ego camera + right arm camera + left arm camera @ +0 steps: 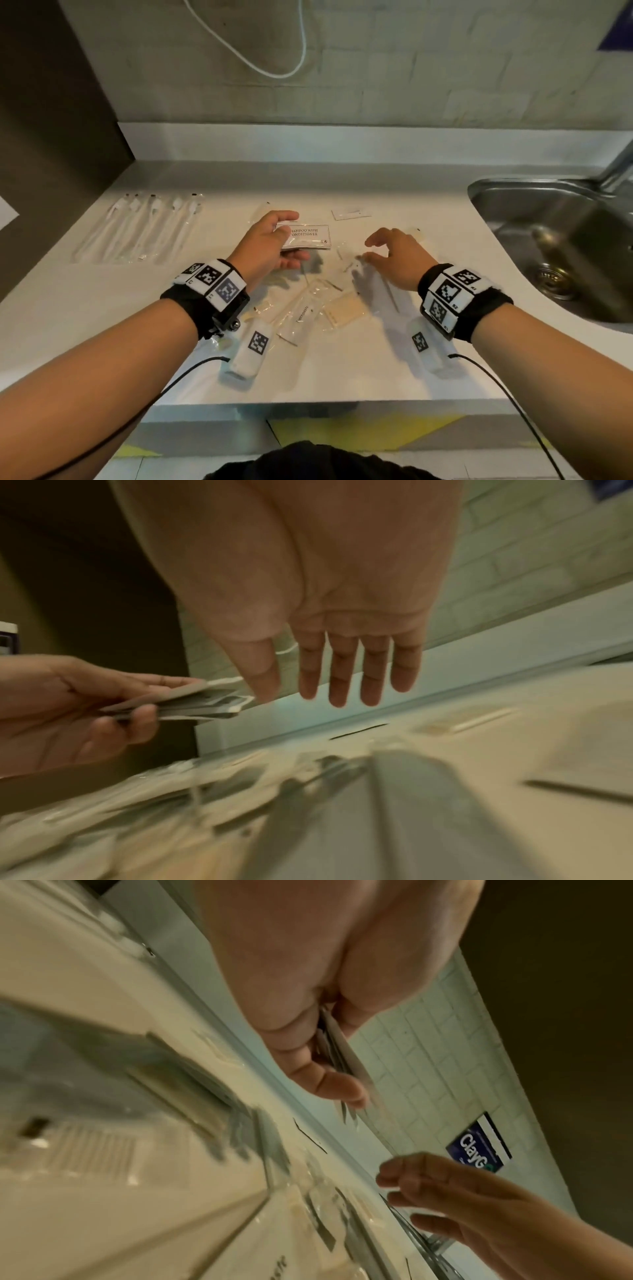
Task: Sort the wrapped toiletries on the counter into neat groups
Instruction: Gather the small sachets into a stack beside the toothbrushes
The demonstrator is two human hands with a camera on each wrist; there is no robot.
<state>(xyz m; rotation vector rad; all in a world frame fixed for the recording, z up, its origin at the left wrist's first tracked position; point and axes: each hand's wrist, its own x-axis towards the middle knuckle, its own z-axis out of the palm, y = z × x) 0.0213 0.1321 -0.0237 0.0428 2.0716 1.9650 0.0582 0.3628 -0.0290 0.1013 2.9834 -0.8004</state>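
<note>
Far to the left of the left hand (270, 245), a row of wrapped toothbrushes (140, 228) lay side by side on the counter (428, 212), near its left edge and well apart from everything else. A dark wall panel (51, 120) stood past them.

The left hand was up off the counter and held a small stack of flat shampoo packets (306, 236), thumb on one side and fingers curled on the other. In the right wrist view the stack (198, 706) looked like a few thin packets pinched together.

Below and between the two hands lay a messy heap of clear wrapped things: a toothpaste tube (301, 317), a tan flat pack (346, 310) just beside it, and thin sticks in wrappers. Just past the hands, a small white packet (351, 214) lay by itself.

The right hand (394, 257) hovered over the heap with its fingers (342, 674) spread loose and straight, and it held nothing.

To the right of the right hand there was some bare counter, then the steel sink (507, 219) cut into the counter's right side. The front edge of the counter ran close under both wrists.
</note>
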